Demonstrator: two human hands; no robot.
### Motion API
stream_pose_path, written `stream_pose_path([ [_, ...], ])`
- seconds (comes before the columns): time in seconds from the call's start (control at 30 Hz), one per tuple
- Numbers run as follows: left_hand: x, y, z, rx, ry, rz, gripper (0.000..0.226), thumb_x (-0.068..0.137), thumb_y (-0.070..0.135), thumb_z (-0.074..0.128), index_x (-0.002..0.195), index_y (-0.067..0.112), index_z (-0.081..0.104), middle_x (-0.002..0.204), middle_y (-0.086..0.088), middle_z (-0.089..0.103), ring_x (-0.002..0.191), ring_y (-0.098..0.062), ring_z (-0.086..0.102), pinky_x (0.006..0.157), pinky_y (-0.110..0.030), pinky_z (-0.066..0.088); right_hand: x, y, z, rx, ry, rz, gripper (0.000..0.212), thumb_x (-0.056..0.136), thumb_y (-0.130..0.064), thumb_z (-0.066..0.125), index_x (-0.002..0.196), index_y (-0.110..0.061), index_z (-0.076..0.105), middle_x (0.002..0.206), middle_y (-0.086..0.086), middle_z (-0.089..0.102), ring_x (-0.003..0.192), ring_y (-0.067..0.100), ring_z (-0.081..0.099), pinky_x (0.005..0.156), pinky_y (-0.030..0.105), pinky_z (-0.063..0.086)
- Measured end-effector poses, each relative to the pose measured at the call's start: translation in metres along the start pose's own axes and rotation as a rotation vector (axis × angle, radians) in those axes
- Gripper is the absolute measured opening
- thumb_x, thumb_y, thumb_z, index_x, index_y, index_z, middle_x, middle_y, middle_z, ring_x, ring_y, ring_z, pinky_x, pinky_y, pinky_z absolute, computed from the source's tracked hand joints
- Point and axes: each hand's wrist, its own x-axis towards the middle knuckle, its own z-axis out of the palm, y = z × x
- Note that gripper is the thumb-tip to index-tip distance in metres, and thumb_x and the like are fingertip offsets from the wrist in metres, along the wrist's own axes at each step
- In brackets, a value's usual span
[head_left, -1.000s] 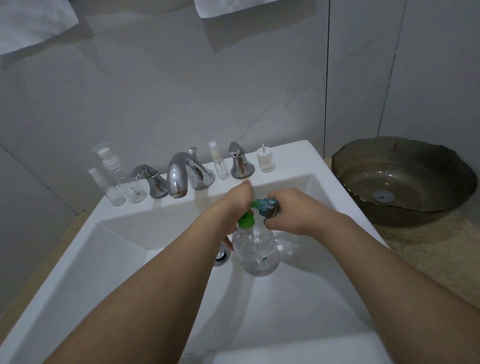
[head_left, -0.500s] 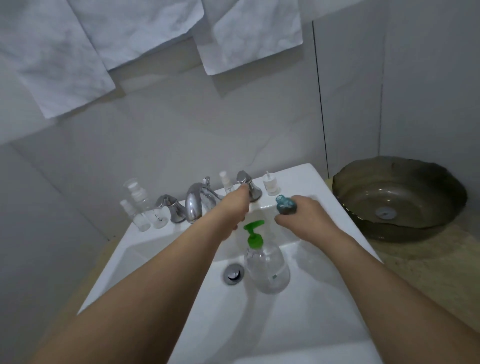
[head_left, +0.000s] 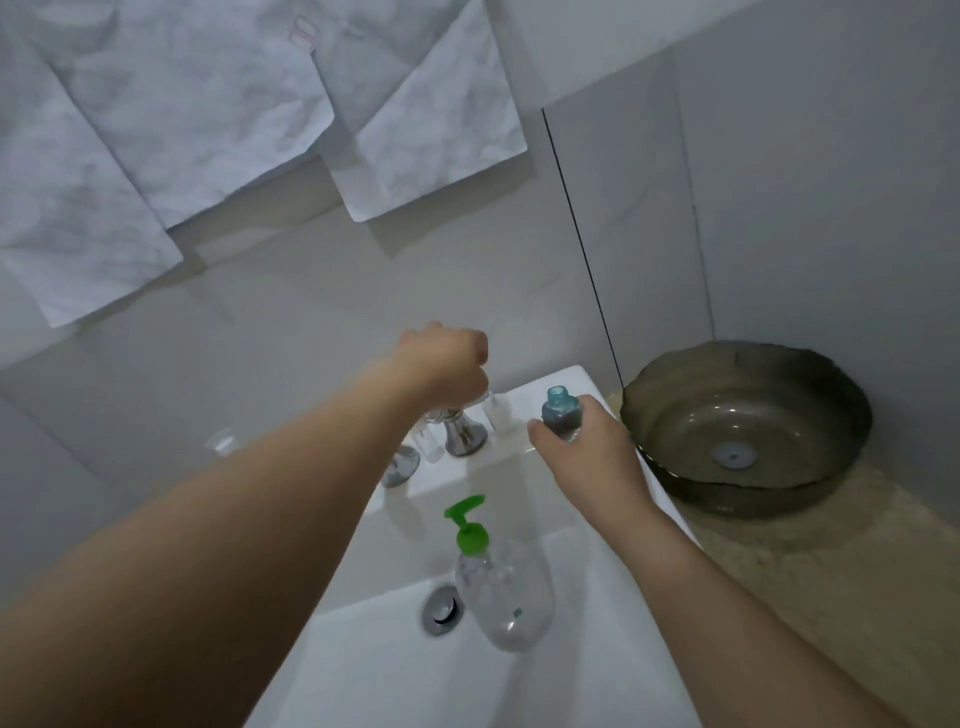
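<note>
My right hand (head_left: 582, 457) holds a small teal bottle (head_left: 560, 413) upright over the back right corner of the white sink (head_left: 592, 670); its neck is open with no cap. My left hand (head_left: 441, 366) reaches to the sink's back ledge, fingers curled over the top of the chrome right tap handle (head_left: 464, 434). A clear soap bottle with a green pump (head_left: 498, 587) is in the basin beside the drain (head_left: 441, 609), free of both hands.
A small white-capped bottle (head_left: 500, 415) and a clear one (head_left: 431, 446) stand on the ledge by the handle; another clear bottle (head_left: 223, 442) stands further left. A brown glass bowl (head_left: 675, 395) sits on the counter at right. Paper sheets (head_left: 431, 135) hang on the wall.
Both hands left the soap bottle in the basin. My left hand moved up to the right tap handle; my right hand carried the teal bottle to the back right. The view tilted upward.
</note>
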Motion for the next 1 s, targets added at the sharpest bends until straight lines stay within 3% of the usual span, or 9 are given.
stream_pose_path([
  [0.13, 0.027, 0.009, 0.018, 0.101, -0.133, 0.025, 0.050, 0.090, 0.041, 0.058, 0.138, 0.045, 0.045, 0.136, -0.005, 0.048, 0.128, -0.036, 0.036, 0.103, -0.047, 0.041, 0.005, 0.003, 0.000, -0.066, 0.077, -0.015, 0.020, 0.084, -0.035, 0.062, 0.082, -0.024, 0.046, 0.083, 0.000, 0.061, 0.075, 0.025, 0.058, 0.064, 0.031, 0.045],
  [0.3, 0.031, 0.027, 0.033, 0.257, -0.200, 0.086, 0.059, 0.090, 0.038, 0.068, 0.143, 0.040, 0.042, 0.137, -0.008, 0.046, 0.132, -0.035, 0.032, 0.093, -0.041, 0.035, 0.011, 0.003, 0.003, -0.113, 0.140, -0.011, 0.024, 0.083, -0.034, 0.061, 0.093, -0.015, 0.050, 0.091, 0.006, 0.063, 0.084, 0.031, 0.061, 0.071, 0.038, 0.052],
  [0.4, 0.035, 0.031, 0.041, 0.433, -0.170, 0.190, 0.039, 0.092, 0.024, 0.061, 0.130, 0.027, 0.057, 0.122, -0.004, 0.061, 0.126, -0.027, 0.046, 0.106, -0.041, 0.025, 0.012, 0.001, 0.003, -0.096, 0.152, 0.009, 0.023, 0.083, -0.032, 0.061, 0.093, -0.014, 0.051, 0.092, 0.006, 0.064, 0.085, 0.031, 0.061, 0.072, 0.038, 0.052],
  [0.47, 0.034, 0.029, 0.040, 0.488, -0.088, 0.243, 0.030, 0.090, 0.021, 0.059, 0.119, 0.023, 0.063, 0.106, -0.001, 0.065, 0.117, -0.024, 0.052, 0.108, -0.042, 0.022, 0.013, 0.000, 0.003, -0.066, 0.159, 0.014, 0.021, 0.083, -0.031, 0.061, 0.092, -0.015, 0.051, 0.091, 0.005, 0.063, 0.084, 0.030, 0.061, 0.071, 0.037, 0.052],
  [0.57, 0.023, 0.023, 0.023, 0.380, 0.042, 0.223, 0.020, 0.087, 0.021, 0.057, 0.106, 0.018, 0.065, 0.080, 0.002, 0.056, 0.104, -0.026, 0.056, 0.099, -0.040, 0.028, 0.010, -0.001, 0.001, -0.051, 0.158, 0.016, 0.020, 0.083, -0.030, 0.062, 0.092, -0.017, 0.050, 0.087, 0.002, 0.060, 0.082, 0.028, 0.061, 0.071, 0.037, 0.052],
  [0.73, -0.030, 0.001, -0.005, 0.010, 0.164, 0.139, 0.024, 0.087, 0.026, 0.058, 0.109, 0.014, 0.060, 0.096, -0.005, 0.063, 0.089, -0.027, 0.059, 0.070, -0.031, 0.040, -0.007, -0.002, 0.005, -0.183, 0.120, -0.076, 0.023, 0.084, -0.036, 0.061, 0.093, -0.017, 0.051, 0.082, 0.001, 0.062, 0.076, 0.027, 0.061, 0.070, 0.042, 0.054],
  [0.87, -0.087, -0.029, -0.011, -0.290, 0.154, 0.087, 0.031, 0.094, 0.029, 0.055, 0.125, 0.026, 0.057, 0.101, 0.002, 0.060, 0.088, -0.020, 0.057, 0.074, -0.029, 0.040, -0.033, -0.010, 0.009, -0.204, -0.003, -0.097, 0.021, 0.086, -0.038, 0.061, 0.096, -0.022, 0.052, 0.082, -0.003, 0.060, 0.074, 0.018, 0.058, 0.066, 0.034, 0.049],
  [1.0, -0.128, -0.066, -0.005, -0.449, 0.132, 0.050, 0.034, 0.101, 0.028, 0.052, 0.134, 0.029, 0.055, 0.109, 0.005, 0.054, 0.090, -0.016, 0.051, 0.076, -0.024, 0.037, -0.056, -0.028, 0.019, -0.216, -0.164, -0.185, 0.016, 0.083, -0.034, 0.065, 0.086, -0.024, 0.052, 0.078, -0.006, 0.059, 0.071, 0.013, 0.056, 0.064, 0.035, 0.049],
])
